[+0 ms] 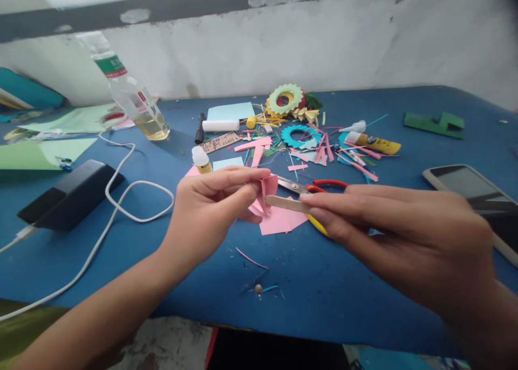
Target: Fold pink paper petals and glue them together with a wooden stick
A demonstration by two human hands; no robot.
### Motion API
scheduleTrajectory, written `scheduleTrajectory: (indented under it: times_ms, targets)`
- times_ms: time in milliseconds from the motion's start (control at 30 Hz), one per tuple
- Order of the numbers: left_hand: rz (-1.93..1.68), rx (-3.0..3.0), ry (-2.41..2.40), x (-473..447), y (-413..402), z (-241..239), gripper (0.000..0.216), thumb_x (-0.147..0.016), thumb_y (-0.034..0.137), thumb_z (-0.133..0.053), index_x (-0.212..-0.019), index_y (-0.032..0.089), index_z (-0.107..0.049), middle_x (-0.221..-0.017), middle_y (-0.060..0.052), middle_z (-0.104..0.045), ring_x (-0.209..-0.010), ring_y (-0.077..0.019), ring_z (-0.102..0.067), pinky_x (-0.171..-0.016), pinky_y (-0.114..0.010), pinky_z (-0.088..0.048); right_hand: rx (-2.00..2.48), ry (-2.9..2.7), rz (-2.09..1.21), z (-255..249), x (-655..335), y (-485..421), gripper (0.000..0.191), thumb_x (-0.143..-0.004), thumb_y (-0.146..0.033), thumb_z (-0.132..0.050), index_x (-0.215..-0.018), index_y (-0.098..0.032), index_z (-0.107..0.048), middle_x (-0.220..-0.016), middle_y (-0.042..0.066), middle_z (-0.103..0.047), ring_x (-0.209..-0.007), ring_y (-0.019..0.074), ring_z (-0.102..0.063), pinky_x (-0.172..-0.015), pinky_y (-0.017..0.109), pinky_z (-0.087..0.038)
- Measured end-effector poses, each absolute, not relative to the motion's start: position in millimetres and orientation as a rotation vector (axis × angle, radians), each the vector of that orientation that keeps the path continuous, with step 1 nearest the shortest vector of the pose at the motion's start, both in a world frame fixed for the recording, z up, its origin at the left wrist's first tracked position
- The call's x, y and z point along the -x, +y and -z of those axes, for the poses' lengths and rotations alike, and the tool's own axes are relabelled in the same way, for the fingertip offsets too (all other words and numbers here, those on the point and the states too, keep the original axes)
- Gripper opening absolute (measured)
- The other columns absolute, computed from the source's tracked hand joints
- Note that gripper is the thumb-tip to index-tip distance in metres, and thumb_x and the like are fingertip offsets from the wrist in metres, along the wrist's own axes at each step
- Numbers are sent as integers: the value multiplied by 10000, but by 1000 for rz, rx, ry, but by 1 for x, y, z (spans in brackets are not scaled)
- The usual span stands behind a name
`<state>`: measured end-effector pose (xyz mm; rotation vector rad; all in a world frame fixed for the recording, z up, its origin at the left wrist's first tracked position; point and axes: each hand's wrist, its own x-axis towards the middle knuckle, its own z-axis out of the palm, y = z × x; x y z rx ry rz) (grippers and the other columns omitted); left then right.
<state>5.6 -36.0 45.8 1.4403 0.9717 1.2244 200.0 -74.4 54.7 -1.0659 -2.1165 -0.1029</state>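
Left hand [210, 205]: closed at the fingertips; a folded pink paper [270, 185] was gripped between thumb and fingers near the centre of the frame.
Right hand [408, 235]: closed at the fingertips; a flat wooden stick [288, 204] was pinched between thumb and forefinger, right of centre.
Stick tip: was directed left and held at the folded pink paper; contact could not be confirmed.
Pink sheet [281, 223]: was laid on the blue table [194, 294] below the hands, partly covered from view.
Scissors [294, 186]: were placed behind the stick, with the handles partly hidden by the right hand.
Scraps: pink strips [258, 155] were scattered at upper centre, near a blue paper ring [286, 137]; a pale green ring [297, 97] was set behind it.
Small capped bottle [202, 161]: was positioned just behind the left hand.
Clear bottle [140, 108]: was placed at upper left, partly filled with yellowish liquid.
White cable [141, 219]: was looped at left, beside a black box [68, 194].
Phone [465, 181]: was laid at the right edge, partly covered by the right hand.
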Motion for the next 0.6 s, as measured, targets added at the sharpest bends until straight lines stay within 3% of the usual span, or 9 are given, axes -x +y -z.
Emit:
scheduleTrajectory:
  times_ms: [600]
  targets:
    - [-1199,-1418,929,-6,-36,-46,237,-755,109,-622,-790,307,-747,-772,56,-718,-607,-66,-652,-472,-85,-545,1089,-2092,179,-54,-201,-76,105,-841,-176,-584,-884,-246,-649,-676,-47,-689,-590,82,-636,-478,181,-450]
